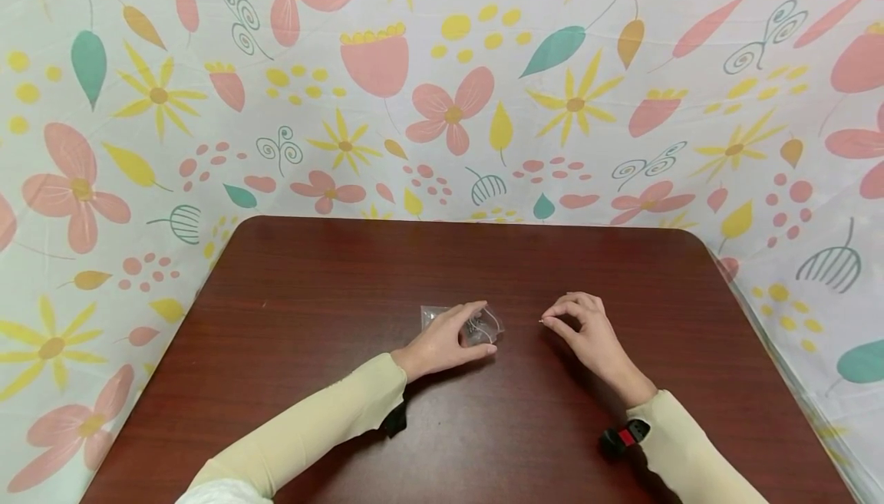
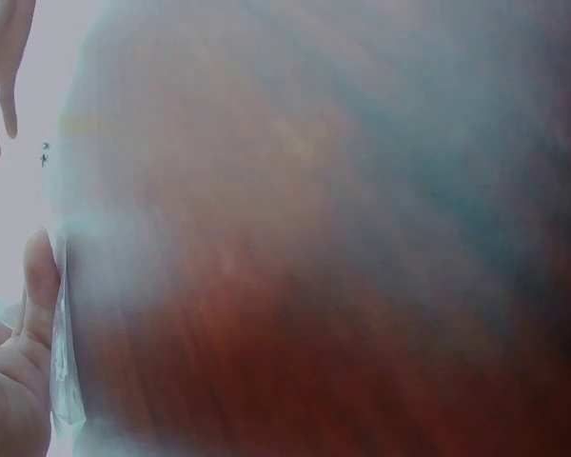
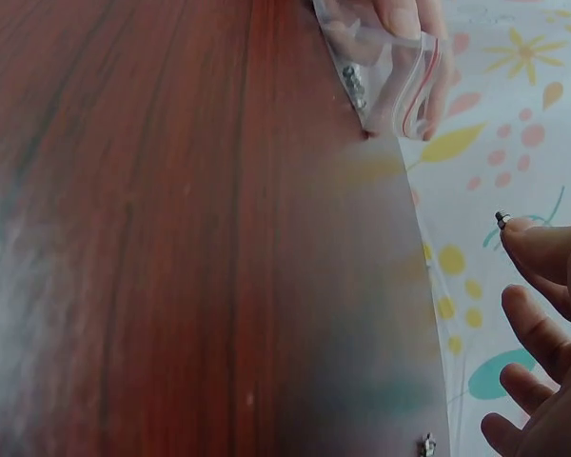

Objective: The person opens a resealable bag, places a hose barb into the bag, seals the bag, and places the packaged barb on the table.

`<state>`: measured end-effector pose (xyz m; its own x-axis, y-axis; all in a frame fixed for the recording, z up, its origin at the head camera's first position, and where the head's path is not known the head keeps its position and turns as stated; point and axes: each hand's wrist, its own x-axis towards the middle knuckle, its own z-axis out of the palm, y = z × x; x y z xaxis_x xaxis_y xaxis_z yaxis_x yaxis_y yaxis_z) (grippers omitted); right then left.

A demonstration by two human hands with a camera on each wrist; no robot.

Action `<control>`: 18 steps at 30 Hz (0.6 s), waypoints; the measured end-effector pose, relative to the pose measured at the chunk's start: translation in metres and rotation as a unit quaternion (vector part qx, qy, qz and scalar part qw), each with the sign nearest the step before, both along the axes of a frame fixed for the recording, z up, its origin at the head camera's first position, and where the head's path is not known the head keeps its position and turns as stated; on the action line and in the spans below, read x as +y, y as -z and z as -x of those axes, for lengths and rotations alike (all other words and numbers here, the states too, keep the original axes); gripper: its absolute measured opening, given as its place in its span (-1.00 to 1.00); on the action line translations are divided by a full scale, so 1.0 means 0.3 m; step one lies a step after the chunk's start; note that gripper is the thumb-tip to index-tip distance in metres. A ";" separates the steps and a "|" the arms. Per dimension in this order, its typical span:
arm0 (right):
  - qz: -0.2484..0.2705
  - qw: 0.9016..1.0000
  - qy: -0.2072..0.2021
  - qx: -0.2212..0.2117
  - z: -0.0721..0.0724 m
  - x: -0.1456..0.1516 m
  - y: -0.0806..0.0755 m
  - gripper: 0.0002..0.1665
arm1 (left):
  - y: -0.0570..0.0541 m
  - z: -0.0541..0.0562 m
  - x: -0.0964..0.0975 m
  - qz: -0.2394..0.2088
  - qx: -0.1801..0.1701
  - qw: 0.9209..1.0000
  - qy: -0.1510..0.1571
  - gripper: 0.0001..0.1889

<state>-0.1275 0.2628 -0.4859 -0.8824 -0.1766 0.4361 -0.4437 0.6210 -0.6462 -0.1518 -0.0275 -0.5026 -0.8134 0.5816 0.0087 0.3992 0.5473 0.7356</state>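
Note:
My left hand curls round a small clear zip bag, its thumb and fingers spread apart at the bag's mouth. The right wrist view shows the bag's red seal line and several small metal pieces inside. To the right, my right hand pinches a tiny metal piece between thumb and index finger, apart from the bag. Its other fingers are loosely bent. The piece looks like a small screw or fitting, too small to tell which. In the left wrist view, the bag lies beside the left hand.
Another small metal piece lies on the table in the right wrist view. Both hands are over the dark red-brown wooden table. A flower-patterned cloth hangs behind it and along both sides.

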 end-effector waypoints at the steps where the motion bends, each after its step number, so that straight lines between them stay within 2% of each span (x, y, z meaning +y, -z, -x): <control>1: 0.000 1.000 -0.001 -0.001 0.002 -0.006 0.000 -0.81 | 0.000 0.000 0.000 0.000 0.000 1.000 0.000 -0.12; 12: 0.002 1.000 -0.021 -0.019 0.032 -0.070 -0.009 -0.81 | -0.005 0.006 -0.001 -0.006 -0.001 1.000 0.002 -0.13; 18: 0.005 0.999 -0.031 -0.011 0.041 -0.106 -0.001 -0.79 | -0.002 0.007 -0.002 -0.006 0.000 1.000 0.004 -0.13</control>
